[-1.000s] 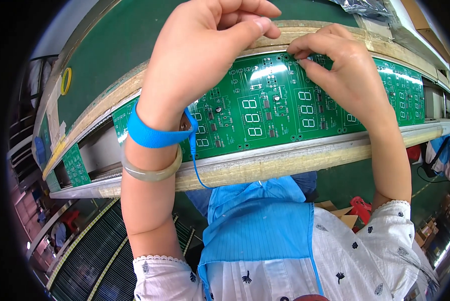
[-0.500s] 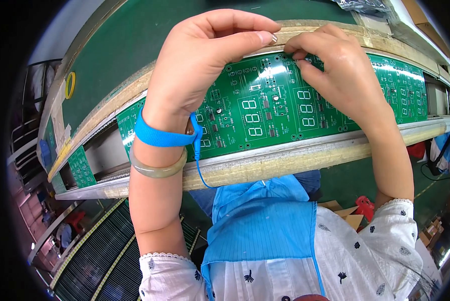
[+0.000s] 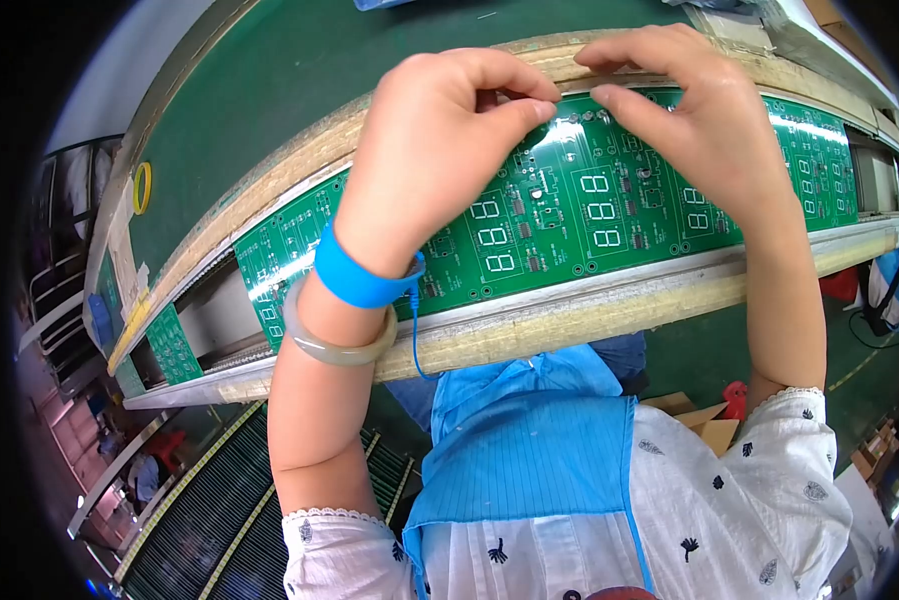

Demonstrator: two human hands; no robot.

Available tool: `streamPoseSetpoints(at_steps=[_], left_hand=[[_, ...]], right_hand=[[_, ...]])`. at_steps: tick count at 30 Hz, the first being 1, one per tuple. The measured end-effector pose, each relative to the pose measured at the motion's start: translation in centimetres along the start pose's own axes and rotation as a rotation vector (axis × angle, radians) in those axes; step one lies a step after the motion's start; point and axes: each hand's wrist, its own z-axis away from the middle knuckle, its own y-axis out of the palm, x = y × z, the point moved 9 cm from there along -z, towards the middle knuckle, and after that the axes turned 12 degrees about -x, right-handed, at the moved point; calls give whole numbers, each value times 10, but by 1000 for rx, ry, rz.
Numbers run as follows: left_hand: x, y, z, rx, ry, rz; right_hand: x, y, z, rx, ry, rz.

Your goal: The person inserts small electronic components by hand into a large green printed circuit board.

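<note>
A long green circuit board panel [image 3: 561, 240] lies in the rail in front of me, carrying rows of white digit outlines and small soldered parts. Over its far edge, my left hand [image 3: 439, 140] pinches thumb and forefinger together; whatever sits between the tips is too small or hidden to tell. Just right of it, my right hand [image 3: 704, 115] is open, thumb and forefinger apart, hovering by the same edge. Small silver parts [image 3: 594, 115] stand near that edge, between the hands. My left wrist wears a blue strap [image 3: 354, 272] with a cord, and a pale bangle [image 3: 339, 347].
Wooden-edged rails [image 3: 569, 322] run along the near and far sides of the board. Another green board [image 3: 174, 345] sits further left in the track. Beyond lies a green surface [image 3: 299, 90] with a yellow ring [image 3: 142, 188]. A black slotted rack [image 3: 194, 510] stands lower left.
My left hand has come down toward the board's far edge; the silver part seen at its fingertips is hidden now. My right hand has lifted and its fingers have spread.
</note>
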Motion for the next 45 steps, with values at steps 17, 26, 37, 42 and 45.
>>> streamPoseSetpoints(at_steps=[17,26,37,42,45], left_hand=[[-31,18,9,-141,495,-465],[-33,21,12,-125,531,-566],[-36,-38,32,-251,340,-354],[-37,-42,74,-165,383,-502],[-33,-44,93,-110,365,-518]], right_hand=[[5,-22,1,-447,-503,-738],[33,-27,-12,-261,-184,-373],[50,-35,43,-23,-164,116],[68,-1,98,212,-143,266],[73,-3,101,189,-174,350]])
